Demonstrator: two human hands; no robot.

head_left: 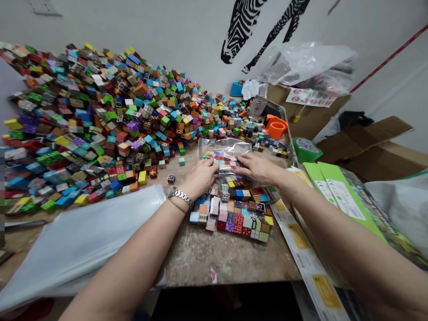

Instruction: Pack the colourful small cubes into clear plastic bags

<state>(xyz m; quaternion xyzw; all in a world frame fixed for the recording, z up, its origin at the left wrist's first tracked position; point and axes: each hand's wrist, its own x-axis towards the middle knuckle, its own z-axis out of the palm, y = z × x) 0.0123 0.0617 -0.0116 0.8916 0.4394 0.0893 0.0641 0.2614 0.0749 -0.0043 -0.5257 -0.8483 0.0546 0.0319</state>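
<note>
A clear plastic bag (225,146) with small coloured cubes inside lies flat on the table. My left hand (203,176), with a watch on its wrist, rests on the bag's left side. On its right side lies my right hand (256,168), fingers spread over the plastic. Both hands look open, pressed on the bag from either side. Just below them, nearer me, sits a block of patterned cubes (239,218) in close rows, with a few looser cubes on top. One dark cube (171,178) stands alone near my left wrist.
A large heap of cubes (100,111) fills the left and back. Flat clear bags (96,232) lie at front left. Orange tape dispenser (277,126), green tape roll (306,150), label strip (294,236), green boxes (344,191) and cardboard boxes (388,156) stand or lie to the right.
</note>
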